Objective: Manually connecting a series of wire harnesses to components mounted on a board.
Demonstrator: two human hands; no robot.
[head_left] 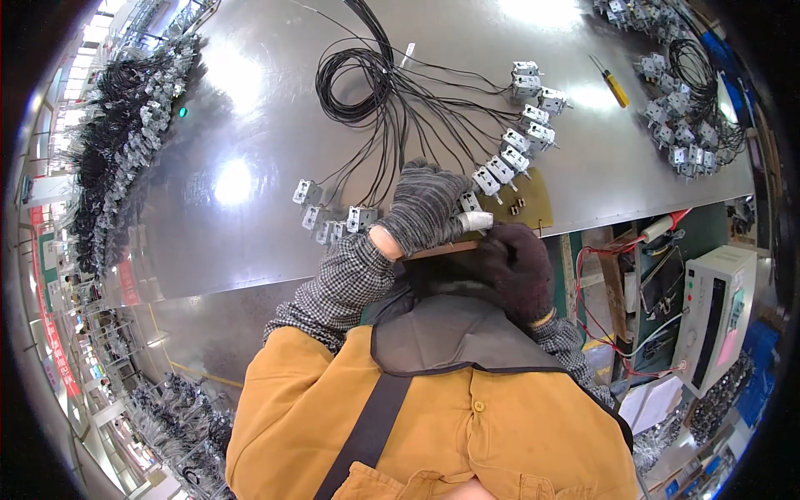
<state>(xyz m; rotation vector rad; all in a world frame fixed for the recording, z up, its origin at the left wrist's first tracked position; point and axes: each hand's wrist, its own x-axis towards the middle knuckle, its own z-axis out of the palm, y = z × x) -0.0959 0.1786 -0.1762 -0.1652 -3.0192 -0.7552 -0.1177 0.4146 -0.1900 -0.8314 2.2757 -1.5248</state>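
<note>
My left hand (427,204), in a grey knit glove with white wrapping at the thumb tip, is closed at the table's front edge. A small silvery metal housing (470,202) shows between its fingers and thumb. Beside it, my right hand (518,268), in a dark maroon glove, is curled at the edge; what its fingers grip is hidden. Several similar metal housings (500,170) fan out to the right on thin black cables, and others (332,230) lie left of my left hand. The cables run back to a coiled black bundle (354,87).
A brownish board (533,200) with small brass-coloured parts (517,206) lies by my right hand. Farther right are a yellow-handled screwdriver (615,87) and more housings (683,125). A pale instrument box (715,321) with red leads stands below right. Cable bundles (125,158) hang at left.
</note>
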